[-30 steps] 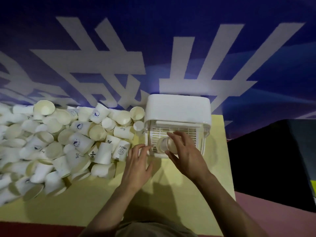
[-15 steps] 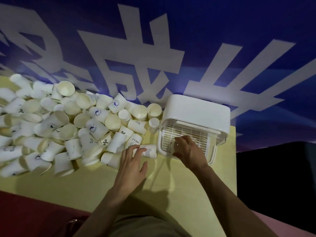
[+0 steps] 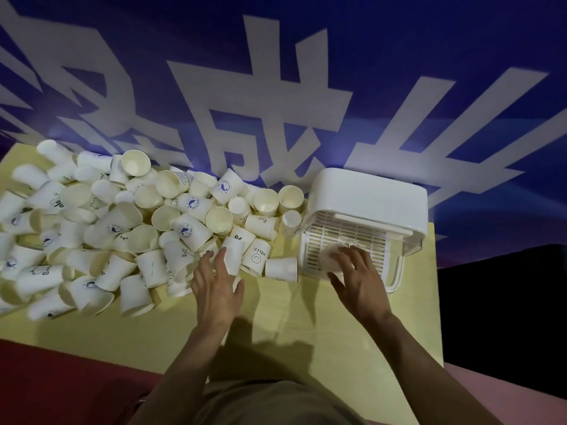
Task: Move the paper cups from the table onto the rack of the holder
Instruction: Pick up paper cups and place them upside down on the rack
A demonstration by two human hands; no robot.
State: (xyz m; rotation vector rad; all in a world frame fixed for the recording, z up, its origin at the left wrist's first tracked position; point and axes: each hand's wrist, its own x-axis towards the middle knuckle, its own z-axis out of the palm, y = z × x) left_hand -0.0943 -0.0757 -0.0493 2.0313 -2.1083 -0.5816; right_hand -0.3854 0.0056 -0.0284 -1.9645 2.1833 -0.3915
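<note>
A big heap of white paper cups (image 3: 122,234) covers the left and middle of the yellow table (image 3: 306,326). To their right stands the white holder (image 3: 368,194) with its slatted rack (image 3: 362,237) facing me. One cup (image 3: 329,256) stands bottom-up on the rack's near left part. My right hand (image 3: 362,283) hovers over it with spread fingers, the fingertips touching or just off the cup. My left hand (image 3: 217,286) reaches flat toward the heap's near edge, its fingertips over a lying cup (image 3: 234,256). A single cup (image 3: 280,268) lies between my hands.
A blue wall (image 3: 429,56) with large white characters rises right behind the table. A dark block (image 3: 503,302) borders the table on the right. A red strip (image 3: 61,378) runs below the table's near edge on the left.
My right hand has set the cup on the rack and loosened its fingers. My left hand has moved left toward the heap. The camera has turned left, showing more of the pile.
</note>
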